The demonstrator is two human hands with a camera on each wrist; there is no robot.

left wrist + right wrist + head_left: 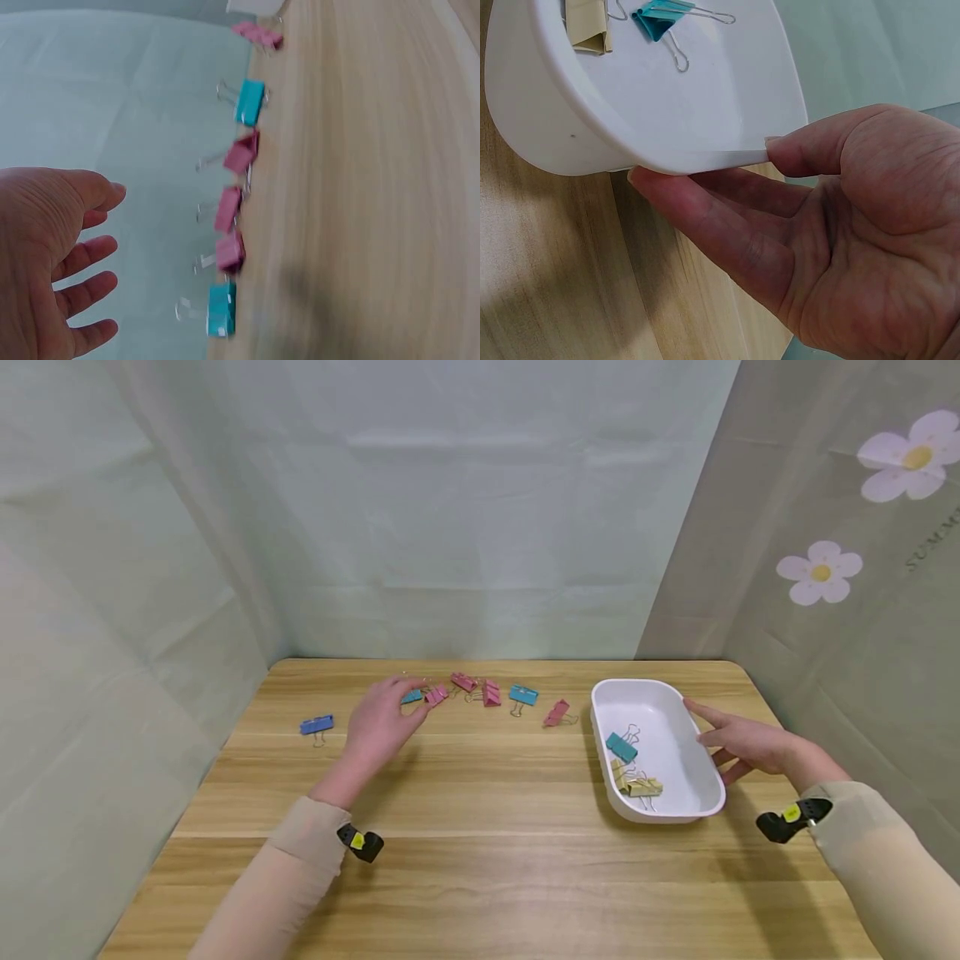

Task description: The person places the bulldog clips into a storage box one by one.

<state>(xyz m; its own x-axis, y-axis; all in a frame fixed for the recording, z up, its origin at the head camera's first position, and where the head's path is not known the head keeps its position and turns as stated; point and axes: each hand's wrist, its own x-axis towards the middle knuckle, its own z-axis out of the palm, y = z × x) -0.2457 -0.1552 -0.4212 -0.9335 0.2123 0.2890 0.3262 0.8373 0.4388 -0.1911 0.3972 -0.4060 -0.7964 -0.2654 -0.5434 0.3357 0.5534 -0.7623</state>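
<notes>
My left hand [384, 720] hovers by the row of binder clips at the table's far side, fingers loosely bent and holding nothing. Closest to its fingertips are a teal binder clip [412, 697] and a pink binder clip [436, 695]. In the left wrist view that hand [56, 262] stays apart from the clips. At the right, my right hand [753, 743] grips the side of a white plastic tray [693, 760], thumb at the rim and fingers against the outer wall. Inside the tray lie a teal binder clip [622, 747] and yellow binder clips [645, 787].
Further along the row are more pink clips [491, 693], a blue-teal clip [523, 695] and a pink clip [557, 713] near the tray. A blue clip [317, 724] lies alone at the left. Curtains [465, 527] enclose the wooden table [480, 877].
</notes>
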